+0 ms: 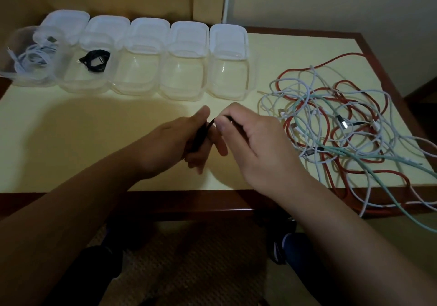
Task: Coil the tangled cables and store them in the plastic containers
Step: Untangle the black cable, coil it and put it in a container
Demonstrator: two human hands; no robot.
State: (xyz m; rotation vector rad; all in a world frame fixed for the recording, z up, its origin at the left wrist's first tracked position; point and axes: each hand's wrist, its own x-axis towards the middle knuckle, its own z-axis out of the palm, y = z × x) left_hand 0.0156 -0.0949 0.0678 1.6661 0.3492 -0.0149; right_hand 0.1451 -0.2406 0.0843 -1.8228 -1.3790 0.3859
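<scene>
Black cable, short and dark, ran between both hands over the middle of the table, near its front edge. The left hand had its fingers curled round the gathered part, and the right hand pinched the free end at its fingertips. By the look of it, the coiling step was in hand: a loop being wound. Next, I'd judge, the coil needed finishing and holding tight so it wouldn't spring open on the way to an empty container.

Count them! Five plastic containers stood in a row along the back edge, lids propped behind. The one at the back left corner held a coiled white cable, the second a coiled black cable, and three looked empty. At the right edge lay the tangled pile: red, mint-green and several white strands, some trailing over the front edge. How many cables exactly, I couldn't tell.
</scene>
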